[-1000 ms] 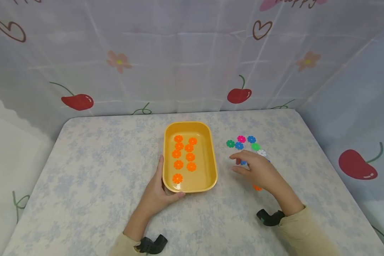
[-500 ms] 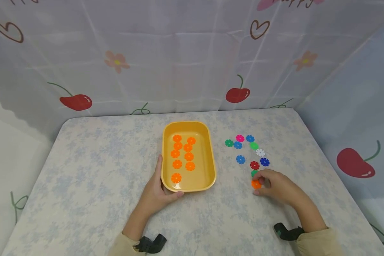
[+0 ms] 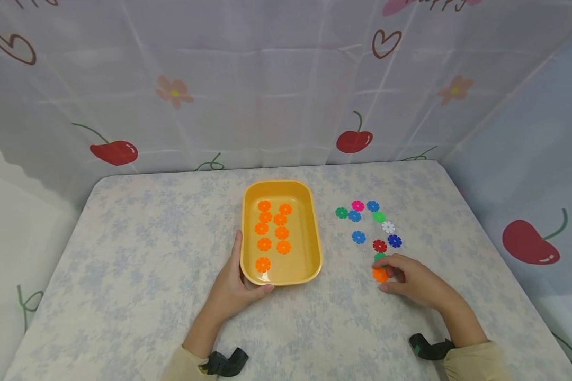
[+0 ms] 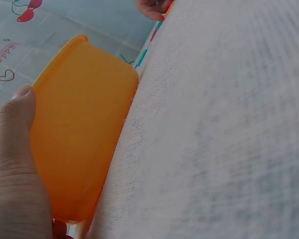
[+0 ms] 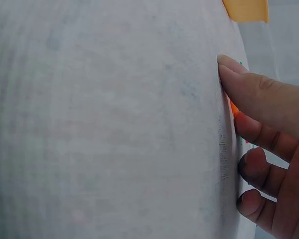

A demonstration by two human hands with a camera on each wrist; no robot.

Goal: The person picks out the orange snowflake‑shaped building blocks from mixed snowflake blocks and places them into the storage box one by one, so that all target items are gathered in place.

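My left hand [image 3: 230, 297] grips the near left corner of a yellow plastic tray [image 3: 306, 264], thumb along the front rim and fingers on the left side. Several orange flower-shaped discs [image 3: 263, 264] lie in the tray, in two rough columns. On the right, my right hand [image 3: 417, 279] is down at the table with thumb and index finger around another orange flower-shaped disc [image 3: 380, 274]. In the right wrist view a sliver of that orange disc [image 5: 233, 108] shows between thumb and index finger, with the other fingers curled at the tabletop. A green disc [image 3: 379, 257], partly hidden, is just beyond my fingertips.
Loose flower-shaped discs lie right of the tray: a red disc [image 3: 380, 246], a dark blue disc [image 3: 394, 241], a white disc [image 3: 388, 227], a pink disc [image 3: 358, 206] and several blue and green ones. A printed curtain [image 3: 276, 106] hangs behind the table.
My right hand has come down from above the loose discs, toward me and to the right, to the orange disc, which has since shifted slightly left. My left hand and the tray have stayed put.
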